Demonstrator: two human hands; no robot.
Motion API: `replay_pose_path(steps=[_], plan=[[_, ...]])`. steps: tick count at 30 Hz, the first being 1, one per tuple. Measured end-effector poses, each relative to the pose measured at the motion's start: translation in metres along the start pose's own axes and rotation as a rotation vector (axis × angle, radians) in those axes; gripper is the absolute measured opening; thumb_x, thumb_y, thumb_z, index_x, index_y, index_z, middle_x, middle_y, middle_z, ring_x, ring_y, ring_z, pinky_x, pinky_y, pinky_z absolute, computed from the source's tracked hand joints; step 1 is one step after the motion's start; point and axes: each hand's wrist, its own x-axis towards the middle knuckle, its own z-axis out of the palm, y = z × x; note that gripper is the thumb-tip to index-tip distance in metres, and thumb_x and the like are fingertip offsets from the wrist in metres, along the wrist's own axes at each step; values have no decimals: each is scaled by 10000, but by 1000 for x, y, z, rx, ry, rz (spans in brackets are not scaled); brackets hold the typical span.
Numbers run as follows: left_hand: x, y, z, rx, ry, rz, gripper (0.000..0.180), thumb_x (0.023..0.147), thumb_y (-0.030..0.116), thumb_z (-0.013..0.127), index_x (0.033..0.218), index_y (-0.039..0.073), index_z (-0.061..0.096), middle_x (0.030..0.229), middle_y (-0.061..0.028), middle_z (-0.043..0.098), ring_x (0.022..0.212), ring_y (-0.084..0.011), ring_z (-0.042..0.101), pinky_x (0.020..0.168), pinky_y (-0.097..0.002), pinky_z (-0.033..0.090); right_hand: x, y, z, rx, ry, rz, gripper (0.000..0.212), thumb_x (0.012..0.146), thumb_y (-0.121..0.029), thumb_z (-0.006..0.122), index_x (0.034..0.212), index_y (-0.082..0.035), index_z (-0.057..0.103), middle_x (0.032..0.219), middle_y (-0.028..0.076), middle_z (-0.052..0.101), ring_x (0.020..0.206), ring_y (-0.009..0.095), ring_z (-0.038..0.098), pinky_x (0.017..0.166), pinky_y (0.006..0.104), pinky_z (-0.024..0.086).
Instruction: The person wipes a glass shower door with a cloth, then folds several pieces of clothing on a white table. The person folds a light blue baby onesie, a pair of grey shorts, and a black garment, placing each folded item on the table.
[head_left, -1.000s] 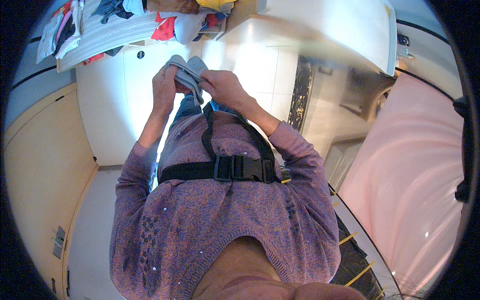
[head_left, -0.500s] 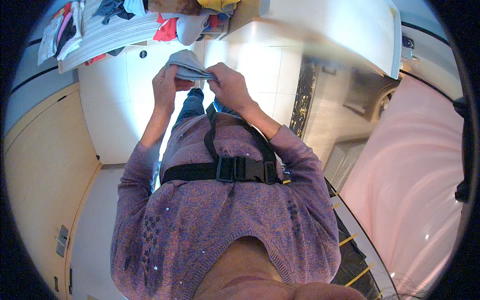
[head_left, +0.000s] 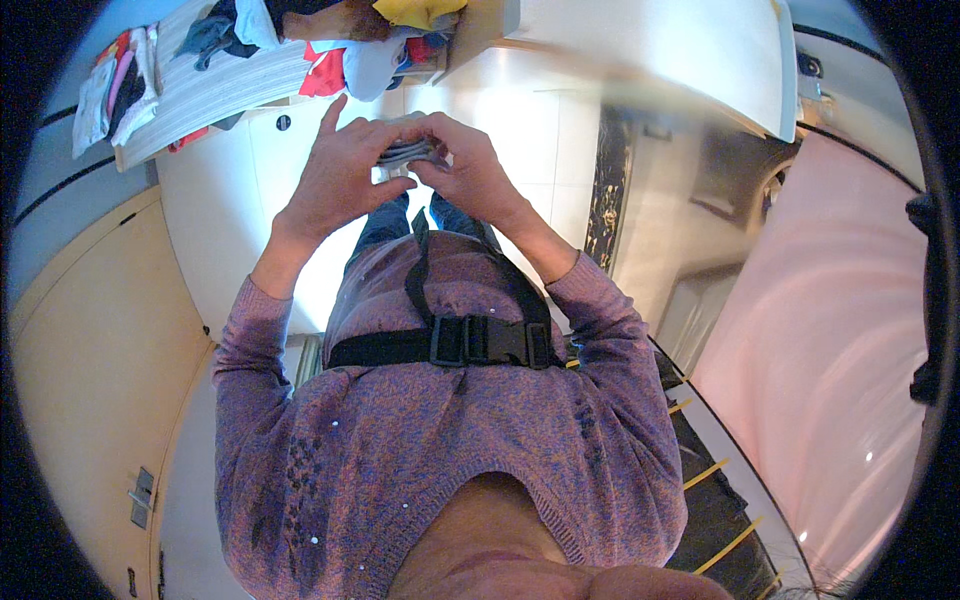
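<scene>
A small folded grey cloth (head_left: 408, 152), its stacked layers showing at the near edge, is between my two hands in front of my waist. My right hand (head_left: 465, 170) is closed around its right end, thumb below and fingers over the top. My left hand (head_left: 345, 178) bends its fingers over the cloth's left and far side. Its index finger points up and away, and its thumb stretches out below the layers. Both hands hide much of the cloth, so its kind cannot be made out.
Clothes (head_left: 365, 65) in red, grey, brown and yellow are heaped on a white striped surface (head_left: 215, 75) ahead. More folded garments (head_left: 120, 85) lie at its left end. A wooden door (head_left: 100, 370) stands left, a pink sheet (head_left: 830, 330) right, and a white panel (head_left: 680, 60) at far right.
My left hand has shifted its grip, spreading its index finger and thumb. The cloth is now more compact, its raised upper part no longer showing. My right hand stays on its right end.
</scene>
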Motion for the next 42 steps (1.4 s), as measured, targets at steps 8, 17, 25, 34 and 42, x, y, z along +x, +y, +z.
replay_pose_path(steps=[8, 17, 25, 34, 42], plan=[[-3, -2, 5, -175, -32, -178, 164, 816, 177, 609, 928, 62, 576, 815, -121, 612, 715, -291, 608, 617, -373, 467, -10, 6, -2, 338, 76, 154, 313, 747, -34, 666, 1038, -41, 550, 966, 46, 604, 903, 140, 571, 819, 274, 457], [-14, -4, 7, -266, 15, -187, 215, 827, 143, 594, 1004, 24, 569, 809, -154, 605, 693, -277, 607, 632, -346, 473, -7, 34, 25, 332, 134, -36, 186, 755, -102, 668, 916, -31, 606, 852, 81, 613, 812, 171, 598, 743, 295, 470], [-12, -21, -4, -229, -99, -280, 221, 881, 226, 547, 947, 15, 555, 775, -176, 601, 694, -292, 589, 635, -352, 456, 6, 34, 44, 182, 140, -42, 170, 722, -171, 670, 823, -47, 611, 794, 87, 608, 749, 238, 609, 666, 356, 474], [-4, -18, 6, -246, -71, -147, 189, 904, 192, 512, 881, 4, 526, 770, -146, 558, 702, -277, 553, 641, -355, 444, -7, 32, 41, 38, 127, -32, 155, 704, -176, 646, 763, -33, 630, 805, 94, 604, 774, 271, 588, 672, 376, 464], [4, -3, 11, -235, -54, -52, 153, 909, 147, 512, 875, -2, 513, 737, -127, 539, 655, -243, 559, 591, -334, 447, -24, 33, 39, 127, 307, -137, 108, 736, -98, 663, 762, -4, 616, 804, 99, 595, 770, 235, 595, 659, 336, 481]])
